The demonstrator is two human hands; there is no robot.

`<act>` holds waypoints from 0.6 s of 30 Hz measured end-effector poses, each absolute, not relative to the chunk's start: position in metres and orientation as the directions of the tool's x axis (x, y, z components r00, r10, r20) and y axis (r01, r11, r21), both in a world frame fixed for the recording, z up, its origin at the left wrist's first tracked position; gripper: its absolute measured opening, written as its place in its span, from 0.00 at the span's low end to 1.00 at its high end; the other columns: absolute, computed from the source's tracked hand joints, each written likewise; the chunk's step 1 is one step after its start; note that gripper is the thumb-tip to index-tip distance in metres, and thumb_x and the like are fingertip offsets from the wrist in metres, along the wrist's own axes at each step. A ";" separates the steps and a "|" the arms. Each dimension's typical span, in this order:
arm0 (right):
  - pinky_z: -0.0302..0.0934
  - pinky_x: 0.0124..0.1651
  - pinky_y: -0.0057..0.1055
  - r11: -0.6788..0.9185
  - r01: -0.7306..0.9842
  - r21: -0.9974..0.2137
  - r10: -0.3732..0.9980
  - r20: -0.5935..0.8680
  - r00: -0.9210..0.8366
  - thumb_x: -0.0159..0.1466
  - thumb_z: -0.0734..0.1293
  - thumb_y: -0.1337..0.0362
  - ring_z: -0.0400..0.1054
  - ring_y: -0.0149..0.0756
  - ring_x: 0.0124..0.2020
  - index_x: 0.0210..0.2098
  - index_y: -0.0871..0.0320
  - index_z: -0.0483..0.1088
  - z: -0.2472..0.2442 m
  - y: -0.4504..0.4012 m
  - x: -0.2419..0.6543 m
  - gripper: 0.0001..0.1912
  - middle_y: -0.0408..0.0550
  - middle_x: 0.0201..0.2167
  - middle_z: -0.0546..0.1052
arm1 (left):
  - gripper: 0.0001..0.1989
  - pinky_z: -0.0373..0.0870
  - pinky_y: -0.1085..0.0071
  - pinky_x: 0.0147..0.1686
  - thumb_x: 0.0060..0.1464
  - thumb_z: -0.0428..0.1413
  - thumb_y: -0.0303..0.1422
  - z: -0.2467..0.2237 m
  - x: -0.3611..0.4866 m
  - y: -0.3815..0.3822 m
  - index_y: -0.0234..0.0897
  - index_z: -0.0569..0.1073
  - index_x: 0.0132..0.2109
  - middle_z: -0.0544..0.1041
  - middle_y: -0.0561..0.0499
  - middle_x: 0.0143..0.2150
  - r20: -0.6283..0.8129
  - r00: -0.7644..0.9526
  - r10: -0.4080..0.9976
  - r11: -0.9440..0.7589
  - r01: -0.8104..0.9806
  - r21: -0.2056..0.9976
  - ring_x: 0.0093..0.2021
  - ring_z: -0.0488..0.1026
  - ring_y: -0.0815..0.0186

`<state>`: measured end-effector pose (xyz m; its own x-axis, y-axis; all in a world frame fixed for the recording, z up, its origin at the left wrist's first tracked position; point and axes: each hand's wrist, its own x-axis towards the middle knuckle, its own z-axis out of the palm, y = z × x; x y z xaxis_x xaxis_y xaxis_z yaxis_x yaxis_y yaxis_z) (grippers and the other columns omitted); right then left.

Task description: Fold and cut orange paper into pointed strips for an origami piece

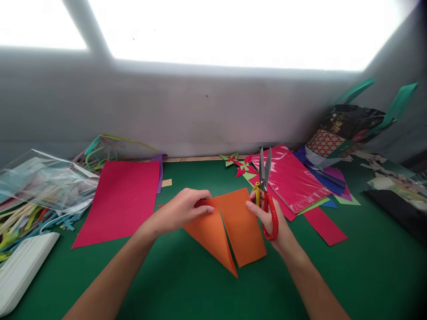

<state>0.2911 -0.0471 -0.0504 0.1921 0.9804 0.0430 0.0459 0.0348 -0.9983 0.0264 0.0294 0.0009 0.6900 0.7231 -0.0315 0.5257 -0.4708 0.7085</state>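
Observation:
A sheet of orange paper (245,226) hangs between my hands above the green table, split by a long slit from its near edge almost to the top. Its left part is a folded triangle pointing toward me. My left hand (187,206) pinches that folded part near its upper edge. On the other side, my right hand (270,215) grips the rectangular part by its right edge. The same hand also holds a pair of scissors (266,171) with red and yellow handles, blades pointing up and slightly apart, away from the paper.
A red sheet (128,200) lies at left, beside a clear plastic bag (50,182) and colourful strips. Folded paper stars (243,166) and a wrapped red paper pack (293,178) lie at the back. A patterned bag (343,129) stands back right; a white device (28,271) is near left.

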 end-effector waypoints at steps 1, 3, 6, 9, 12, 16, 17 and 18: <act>0.63 0.35 0.34 0.021 0.061 -0.998 0.986 0.030 0.162 0.66 0.74 0.50 0.65 0.36 0.31 0.41 0.53 0.70 -0.049 -0.044 0.294 0.16 0.43 0.33 0.72 | 0.14 0.55 0.71 0.28 0.67 0.54 0.42 0.001 0.024 0.032 0.40 0.73 0.35 0.73 0.54 0.31 -0.061 0.708 0.704 -0.473 0.531 0.703 0.31 0.66 0.66; 0.59 0.30 0.32 -0.003 0.095 -0.995 0.991 0.009 0.136 0.66 0.74 0.49 0.61 0.33 0.26 0.39 0.54 0.68 -0.048 -0.039 0.297 0.17 0.42 0.30 0.71 | 0.16 0.52 0.70 0.27 0.68 0.53 0.42 -0.002 0.022 0.036 0.40 0.70 0.33 0.69 0.55 0.28 -0.088 0.725 0.683 -0.488 0.543 0.683 0.29 0.63 0.67; 0.57 0.28 0.31 -0.010 0.081 -0.997 0.985 0.004 0.172 0.66 0.73 0.47 0.60 0.31 0.24 0.37 0.54 0.66 -0.049 -0.040 0.296 0.19 0.41 0.28 0.70 | 0.19 0.49 0.69 0.27 0.71 0.48 0.41 -0.012 0.021 0.040 0.40 0.67 0.31 0.64 0.55 0.26 -0.080 0.715 0.694 -0.511 0.568 0.645 0.27 0.60 0.66; 0.56 0.25 0.30 -0.043 -0.039 -0.998 0.993 -0.047 0.106 0.69 0.69 0.43 0.59 0.29 0.21 0.35 0.54 0.65 -0.056 -0.053 0.287 0.21 0.40 0.26 0.67 | 0.19 0.49 0.69 0.27 0.72 0.46 0.41 -0.026 0.019 0.045 0.40 0.65 0.32 0.64 0.54 0.26 -0.074 0.685 0.725 -0.521 0.615 0.592 0.28 0.60 0.66; 0.55 0.22 0.28 -0.182 -0.120 -0.976 0.982 -0.174 -0.070 0.69 0.67 0.39 0.59 0.27 0.18 0.37 0.55 0.65 -0.069 -0.076 0.275 0.25 0.38 0.25 0.65 | 0.18 0.49 0.69 0.28 0.73 0.45 0.41 -0.039 0.015 0.052 0.40 0.66 0.33 0.66 0.54 0.27 -0.063 0.673 0.737 -0.536 0.639 0.552 0.28 0.61 0.65; 0.56 0.20 0.26 -0.379 -0.174 -0.909 0.902 -0.321 -0.290 0.67 0.62 0.31 0.59 0.24 0.16 0.40 0.56 0.66 -0.090 -0.111 0.262 0.32 0.38 0.26 0.65 | 0.17 0.51 0.68 0.29 0.73 0.45 0.43 -0.050 0.010 0.061 0.41 0.69 0.37 0.70 0.53 0.29 -0.040 0.661 0.750 -0.544 0.649 0.533 0.30 0.66 0.63; 0.58 0.22 0.26 -0.417 -0.181 -0.891 0.883 -0.350 -0.313 0.68 0.61 0.31 0.61 0.24 0.17 0.41 0.57 0.66 -0.095 -0.118 0.260 0.32 0.38 0.27 0.66 | 0.17 0.52 0.68 0.30 0.74 0.44 0.43 -0.051 0.010 0.063 0.41 0.69 0.38 0.71 0.53 0.30 -0.027 0.654 0.756 -0.542 0.649 0.534 0.31 0.67 0.63; 0.61 0.24 0.26 -0.461 -0.171 -0.871 0.856 -0.385 -0.346 0.69 0.61 0.32 0.64 0.25 0.19 0.42 0.57 0.66 -0.099 -0.123 0.258 0.32 0.39 0.29 0.68 | 0.18 0.52 0.68 0.30 0.74 0.44 0.43 -0.051 0.010 0.064 0.41 0.69 0.38 0.72 0.52 0.31 -0.013 0.647 0.763 -0.540 0.648 0.538 0.31 0.68 0.63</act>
